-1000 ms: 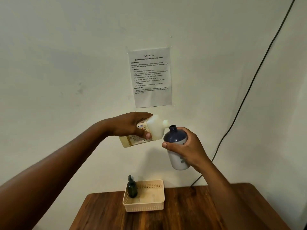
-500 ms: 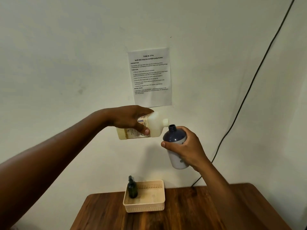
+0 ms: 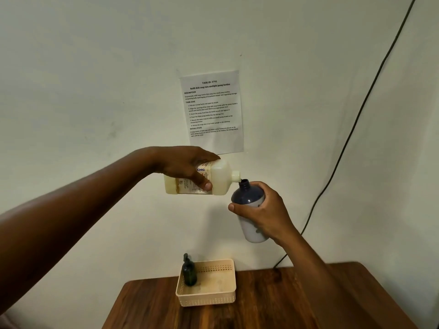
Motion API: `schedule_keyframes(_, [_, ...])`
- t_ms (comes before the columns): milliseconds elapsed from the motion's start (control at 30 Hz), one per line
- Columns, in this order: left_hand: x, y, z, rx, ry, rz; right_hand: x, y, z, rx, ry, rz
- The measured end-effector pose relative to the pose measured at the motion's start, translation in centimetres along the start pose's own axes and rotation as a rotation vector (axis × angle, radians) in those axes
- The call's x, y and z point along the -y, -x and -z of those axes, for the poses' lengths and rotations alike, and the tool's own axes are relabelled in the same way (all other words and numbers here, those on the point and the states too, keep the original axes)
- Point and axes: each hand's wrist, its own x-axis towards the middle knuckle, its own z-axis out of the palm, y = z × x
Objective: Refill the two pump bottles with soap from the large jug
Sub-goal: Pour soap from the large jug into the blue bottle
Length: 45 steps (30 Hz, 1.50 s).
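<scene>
Wooden bench [image 3: 273,302] stands against a pale wall [image 3: 95,79]; a printed task sheet [image 3: 213,110] is fixed to the wall, and a black cable [image 3: 351,129] runs down to the right. On the bench, a cream basket [image 3: 209,298] holds a dark green pump bottle [image 3: 188,274]. Left hand [image 3: 187,167] fingers wrap the soap jug [image 3: 218,180], tipped level, spout at the open neck of the blue-and-white bottle [image 3: 247,198] gripped by the right hand [image 3: 263,214].
</scene>
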Motion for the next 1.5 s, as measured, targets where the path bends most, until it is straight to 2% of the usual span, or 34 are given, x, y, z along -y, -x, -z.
schedule_keyframes(1500, [-2.4, 0.8, 1.6, 0.056, -0.116, 0.038, 0.9, 0.4, 0.1, -0.009, 0.012, 0.005])
